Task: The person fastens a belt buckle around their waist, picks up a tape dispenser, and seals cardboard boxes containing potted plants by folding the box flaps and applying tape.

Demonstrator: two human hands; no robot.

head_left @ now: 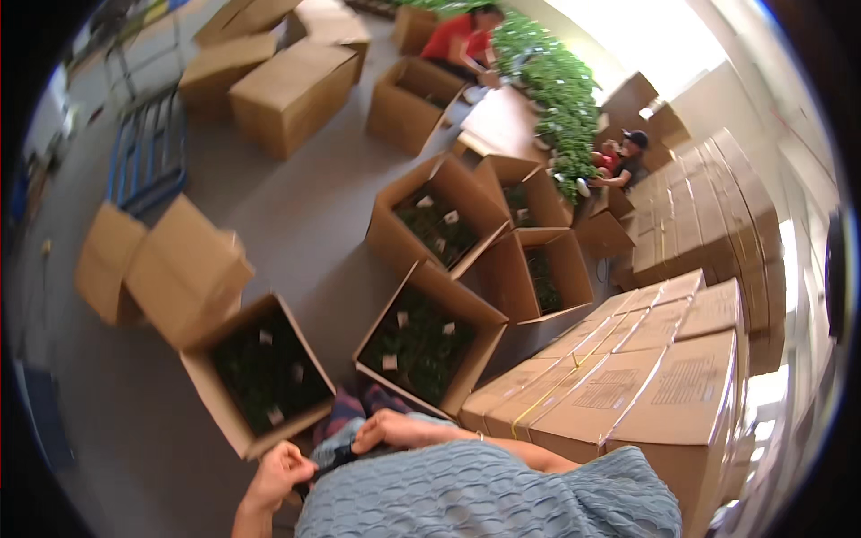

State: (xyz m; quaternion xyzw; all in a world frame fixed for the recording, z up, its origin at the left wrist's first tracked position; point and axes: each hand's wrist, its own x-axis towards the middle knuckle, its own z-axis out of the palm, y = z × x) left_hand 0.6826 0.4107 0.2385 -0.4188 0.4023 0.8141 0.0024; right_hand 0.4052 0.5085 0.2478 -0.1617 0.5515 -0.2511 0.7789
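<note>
Close to my body, at the front of my blue textured top (430,489), both my hands are closed near a small black strap-like thing (337,455). My left hand (280,472) pinches its left end with thumb and fingers. On its other side, my right hand (386,430) is curled over it, palm down, so part of it is hidden. Just ahead of my feet stand two open cardboard boxes: a left box (215,394) and a right box (491,348). Dark green leafy stuff with small white tags lies inside both.
More open boxes (381,229) with greenery stand ahead. Strapped stacks of flat cartons (619,381) line the right. Closed boxes (291,94) and a blue cart (148,157) are at left. Two people, one in a red shirt (448,43), sit by a heap of green foliage (552,81).
</note>
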